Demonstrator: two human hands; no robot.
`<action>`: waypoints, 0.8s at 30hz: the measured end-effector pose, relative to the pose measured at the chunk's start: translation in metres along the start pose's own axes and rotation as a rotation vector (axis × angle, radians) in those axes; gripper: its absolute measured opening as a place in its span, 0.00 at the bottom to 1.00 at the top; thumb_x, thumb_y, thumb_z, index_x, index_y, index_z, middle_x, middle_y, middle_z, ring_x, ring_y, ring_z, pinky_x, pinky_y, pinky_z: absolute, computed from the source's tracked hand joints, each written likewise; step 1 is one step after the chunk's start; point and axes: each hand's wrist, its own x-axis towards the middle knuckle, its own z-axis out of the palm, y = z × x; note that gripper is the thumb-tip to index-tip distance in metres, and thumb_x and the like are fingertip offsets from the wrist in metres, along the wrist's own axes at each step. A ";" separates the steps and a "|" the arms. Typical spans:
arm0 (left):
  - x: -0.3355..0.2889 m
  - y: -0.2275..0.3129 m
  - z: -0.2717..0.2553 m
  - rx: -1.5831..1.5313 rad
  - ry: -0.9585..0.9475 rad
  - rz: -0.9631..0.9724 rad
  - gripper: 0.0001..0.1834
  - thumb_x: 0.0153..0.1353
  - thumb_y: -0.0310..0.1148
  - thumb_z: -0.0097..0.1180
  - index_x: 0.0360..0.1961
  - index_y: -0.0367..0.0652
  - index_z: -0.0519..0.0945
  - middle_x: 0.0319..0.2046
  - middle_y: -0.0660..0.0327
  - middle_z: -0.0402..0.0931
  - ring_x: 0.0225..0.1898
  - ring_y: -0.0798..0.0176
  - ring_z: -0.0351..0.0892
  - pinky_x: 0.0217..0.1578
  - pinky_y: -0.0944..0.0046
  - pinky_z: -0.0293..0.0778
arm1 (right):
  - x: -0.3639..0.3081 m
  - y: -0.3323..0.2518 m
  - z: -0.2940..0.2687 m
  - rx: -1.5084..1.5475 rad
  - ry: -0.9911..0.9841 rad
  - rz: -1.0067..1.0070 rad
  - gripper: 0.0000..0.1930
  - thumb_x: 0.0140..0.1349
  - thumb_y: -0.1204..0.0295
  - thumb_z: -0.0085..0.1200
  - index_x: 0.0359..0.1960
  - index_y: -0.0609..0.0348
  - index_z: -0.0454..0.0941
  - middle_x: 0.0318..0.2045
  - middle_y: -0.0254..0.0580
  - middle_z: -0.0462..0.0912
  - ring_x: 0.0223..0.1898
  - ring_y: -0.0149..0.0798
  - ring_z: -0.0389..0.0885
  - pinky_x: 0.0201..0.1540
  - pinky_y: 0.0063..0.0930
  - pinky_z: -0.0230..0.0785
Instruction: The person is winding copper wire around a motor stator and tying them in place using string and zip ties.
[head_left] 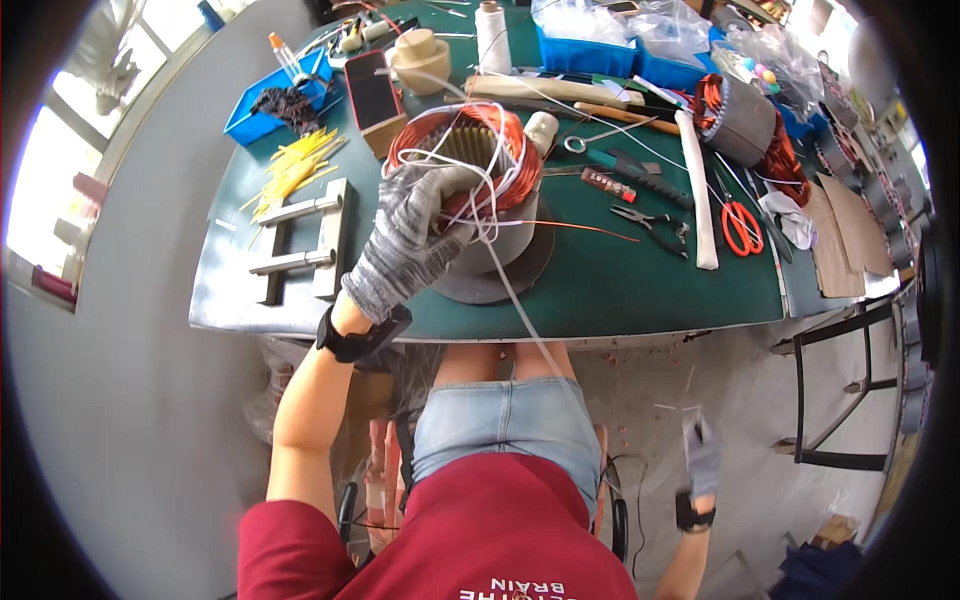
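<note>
A motor stator (497,240) with an orange-red copper winding (520,150) stands upright on a round grey base near the table's front edge. White cord (512,290) loops over the winding and trails down across the front edge toward my lap. My left hand (408,225), in a grey knit glove, is closed round the near left side of the winding, with cord loops at its fingers. An orange lead (580,228) in a white sleeve sticks out to the right. Gloved too, my right hand (703,455) is low at the right, away from the table; its fingers are blurred.
Left of the stator lie a metal frame (330,240), yellow sleeves (295,165) and a phone (373,90). Pliers (650,228), red scissors (741,228) and a white stick (697,190) lie right. Another wound stator (740,120) is farther right. A cord spool (492,40) stands behind.
</note>
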 end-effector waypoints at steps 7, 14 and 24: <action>0.011 0.005 0.003 -0.052 -0.082 -0.115 0.23 0.48 0.25 0.61 0.48 0.40 0.72 0.40 0.60 0.70 0.38 0.67 0.72 0.39 0.68 0.71 | 0.056 -0.291 0.056 0.644 0.306 -1.220 0.24 0.49 0.82 0.49 0.52 0.61 0.69 0.44 0.51 0.76 0.41 0.51 0.77 0.44 0.38 0.71; -0.005 -0.019 -0.003 -0.204 -0.063 -0.149 0.23 0.45 0.27 0.64 0.45 0.41 0.74 0.41 0.59 0.72 0.44 0.59 0.71 0.48 0.63 0.65 | 0.016 -0.038 0.019 1.580 0.089 0.684 0.15 0.60 0.67 0.50 0.49 0.52 0.71 0.30 0.28 0.75 0.29 0.30 0.74 0.29 0.28 0.67; -0.001 -0.011 -0.005 -0.111 -0.028 -0.092 0.25 0.41 0.27 0.67 0.45 0.43 0.76 0.43 0.58 0.70 0.44 0.61 0.71 0.42 0.67 0.69 | 0.065 -0.220 -0.041 0.391 0.436 -0.685 0.08 0.51 0.75 0.58 0.34 0.56 0.78 0.29 0.45 0.80 0.32 0.46 0.79 0.38 0.35 0.71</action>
